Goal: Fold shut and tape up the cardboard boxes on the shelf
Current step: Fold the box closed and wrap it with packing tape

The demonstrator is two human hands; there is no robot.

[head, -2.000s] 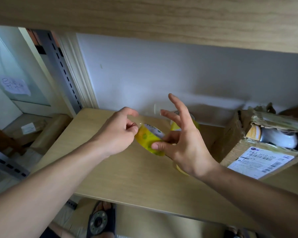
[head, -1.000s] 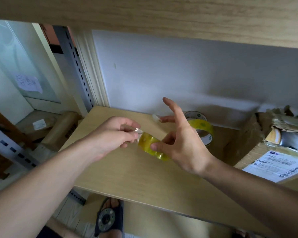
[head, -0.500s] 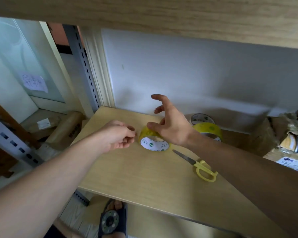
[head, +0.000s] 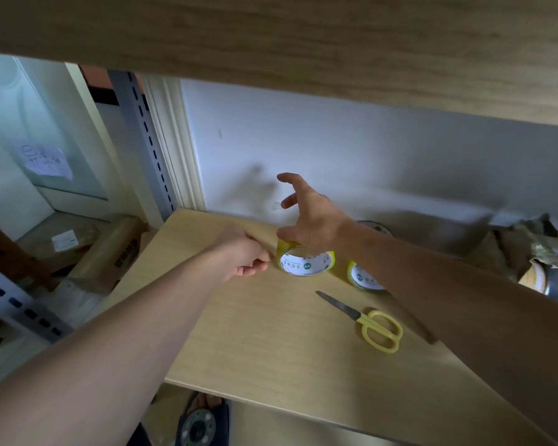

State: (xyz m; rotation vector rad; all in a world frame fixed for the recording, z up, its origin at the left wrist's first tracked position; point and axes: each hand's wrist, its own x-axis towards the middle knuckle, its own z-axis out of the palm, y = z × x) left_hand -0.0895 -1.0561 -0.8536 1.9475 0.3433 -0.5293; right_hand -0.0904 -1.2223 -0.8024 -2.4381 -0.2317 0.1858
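A yellow tape roll [head: 305, 262] lies flat on the wooden shelf [head: 271, 342]. My right hand [head: 313, 217] hovers over it with the thumb touching its top left edge and the other fingers spread upward. My left hand [head: 244, 255] has its fingers curled, the fingertips against the roll's left side; I see nothing pinched between them. An open, crumpled cardboard box [head: 509, 255] stands at the far right, partly cut off by the frame edge.
A second yellow roll [head: 360, 278] lies partly behind my right forearm, and a third roll [head: 376, 225] sits by the back wall. Yellow-handled scissors [head: 372, 323] lie on the shelf. An upper shelf board [head: 303, 43] hangs overhead. A grey slotted upright [head: 145, 140] stands left.
The tape roll has gone from held in the air between both hands to lying flat on the shelf. My right fingers have lifted off it. The view has shifted left, uncovering the scissors.
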